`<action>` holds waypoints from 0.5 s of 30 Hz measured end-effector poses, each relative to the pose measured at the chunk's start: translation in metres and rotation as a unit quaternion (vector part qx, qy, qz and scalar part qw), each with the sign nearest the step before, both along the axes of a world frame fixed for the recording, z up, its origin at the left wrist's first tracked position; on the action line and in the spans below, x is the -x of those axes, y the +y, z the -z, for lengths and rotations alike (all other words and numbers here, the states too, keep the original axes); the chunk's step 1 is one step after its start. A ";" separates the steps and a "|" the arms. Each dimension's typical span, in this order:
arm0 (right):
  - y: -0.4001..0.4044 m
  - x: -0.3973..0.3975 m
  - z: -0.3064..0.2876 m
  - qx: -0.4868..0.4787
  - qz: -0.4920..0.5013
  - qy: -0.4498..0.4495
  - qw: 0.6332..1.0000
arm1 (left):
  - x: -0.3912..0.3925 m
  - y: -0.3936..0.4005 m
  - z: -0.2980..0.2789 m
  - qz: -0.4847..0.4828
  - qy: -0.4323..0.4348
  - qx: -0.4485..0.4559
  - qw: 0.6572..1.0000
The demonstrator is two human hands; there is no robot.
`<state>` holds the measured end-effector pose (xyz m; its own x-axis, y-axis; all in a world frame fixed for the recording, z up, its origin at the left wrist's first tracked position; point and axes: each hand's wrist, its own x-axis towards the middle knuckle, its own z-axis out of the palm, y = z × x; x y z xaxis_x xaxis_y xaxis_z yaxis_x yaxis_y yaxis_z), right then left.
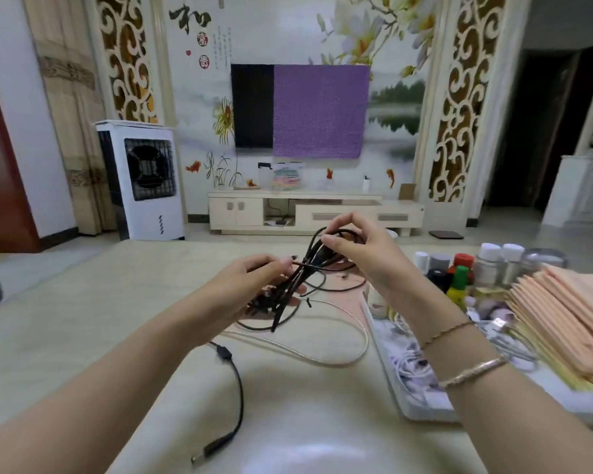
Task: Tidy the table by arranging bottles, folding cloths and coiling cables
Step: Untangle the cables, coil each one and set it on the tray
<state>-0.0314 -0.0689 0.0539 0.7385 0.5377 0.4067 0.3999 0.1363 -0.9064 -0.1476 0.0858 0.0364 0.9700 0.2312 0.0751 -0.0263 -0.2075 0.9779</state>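
Note:
A black cable (pixel 290 285) is bunched into loose loops above the middle of the table. My left hand (pixel 254 285) grips the lower part of the bundle. My right hand (pixel 353 248) pinches the upper loops between thumb and fingers. One black end runs down the table to an inline switch (pixel 224 352) and a plug (pixel 213 449) near the front edge. A silver braided cable (pixel 339 360) lies in a wide curve under my hands. Several bottles (pixel 459 275) stand at the right. A stack of folded peach cloths (pixel 568 323) lies beside them.
A white tray (pixel 421 410) at the right holds the bottles, the cloths and white cables with a USB plug (pixel 498 325). The beige table (pixel 83 319) stretches left of my hands. Beyond it stand a TV cabinet (pixel 315 213) and a white air cooler (pixel 144 179).

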 end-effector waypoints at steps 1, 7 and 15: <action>-0.017 -0.005 -0.001 -0.011 0.015 0.026 0.999 | -0.008 -0.013 -0.002 -0.001 -0.006 0.010 1.000; -0.111 -0.039 0.001 -0.027 0.119 0.133 0.984 | -0.062 -0.093 -0.006 -0.013 -0.029 0.096 0.995; -0.172 -0.074 0.040 0.300 0.336 -0.090 0.888 | -0.123 -0.164 0.028 -0.090 -0.083 -0.180 0.976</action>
